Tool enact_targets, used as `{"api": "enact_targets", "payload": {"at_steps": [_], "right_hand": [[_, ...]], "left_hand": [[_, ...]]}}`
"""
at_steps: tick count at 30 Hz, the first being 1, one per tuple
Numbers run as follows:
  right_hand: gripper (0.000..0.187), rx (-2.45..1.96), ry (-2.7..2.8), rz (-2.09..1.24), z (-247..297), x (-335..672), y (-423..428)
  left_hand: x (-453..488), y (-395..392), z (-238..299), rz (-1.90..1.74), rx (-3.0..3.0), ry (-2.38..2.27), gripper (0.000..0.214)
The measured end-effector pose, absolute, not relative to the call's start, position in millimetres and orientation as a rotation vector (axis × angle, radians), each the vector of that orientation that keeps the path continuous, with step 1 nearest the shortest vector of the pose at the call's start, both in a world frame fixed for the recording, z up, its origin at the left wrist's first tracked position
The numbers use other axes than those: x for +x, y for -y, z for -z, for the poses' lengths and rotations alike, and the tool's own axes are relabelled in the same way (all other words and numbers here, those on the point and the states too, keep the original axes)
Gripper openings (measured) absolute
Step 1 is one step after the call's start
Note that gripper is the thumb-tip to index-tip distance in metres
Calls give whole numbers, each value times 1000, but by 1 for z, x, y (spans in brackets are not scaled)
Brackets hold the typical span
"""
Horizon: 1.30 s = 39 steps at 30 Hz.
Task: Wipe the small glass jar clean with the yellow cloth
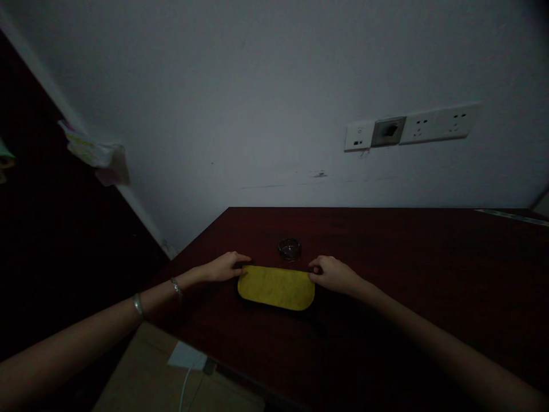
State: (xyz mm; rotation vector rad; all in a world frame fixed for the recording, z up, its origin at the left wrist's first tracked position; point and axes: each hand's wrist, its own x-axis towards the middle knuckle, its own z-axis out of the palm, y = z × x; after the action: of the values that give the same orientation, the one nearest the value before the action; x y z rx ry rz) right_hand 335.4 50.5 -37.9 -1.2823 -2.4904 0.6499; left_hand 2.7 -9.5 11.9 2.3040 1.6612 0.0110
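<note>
A flat yellow piece [277, 287] with rounded lower corners and a dark edge sits low over the table, between my two hands. Its exact kind cannot be made out in the dim light. My left hand [224, 267] has its thumb and forefinger at the upper left corner. At the upper right corner, my right hand [334, 274] grips it with curled fingers. Just behind the yellow piece stands a small round, see-through dish [290, 249] with a dark rim, which neither hand touches.
The dark red table [407, 246] meets a pale wall [180, 103] with a row of sockets [412, 129]. A light brown surface [141, 372] bears a white adapter [187, 356] and cable at lower left. A patterned strip [512, 217] lies at far right.
</note>
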Motion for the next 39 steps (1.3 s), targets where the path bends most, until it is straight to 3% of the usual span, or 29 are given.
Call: {"api": "enact_targets", "payload": {"at_steps": [8, 13, 19, 24, 39], "right_hand": [[31, -1215, 2563, -641, 41, 332, -47], [19, -1158, 2565, -574, 31, 340, -37], [18, -1117, 2466, -306, 19, 366, -12], [21, -1203, 2487, -326, 30, 369, -24], [25, -1222, 2295, -359, 44, 343, -81]], "left_hand": [[-4, 6, 10, -46, 2400, -1714, 39], [7, 19, -4, -5, 2416, -1807, 9], [29, 60, -18, 215, 2822, -1638, 10], [49, 53, -4, 334, 2860, -1652, 8], [69, -19, 9, 138, 2780, -2067, 20]]}}
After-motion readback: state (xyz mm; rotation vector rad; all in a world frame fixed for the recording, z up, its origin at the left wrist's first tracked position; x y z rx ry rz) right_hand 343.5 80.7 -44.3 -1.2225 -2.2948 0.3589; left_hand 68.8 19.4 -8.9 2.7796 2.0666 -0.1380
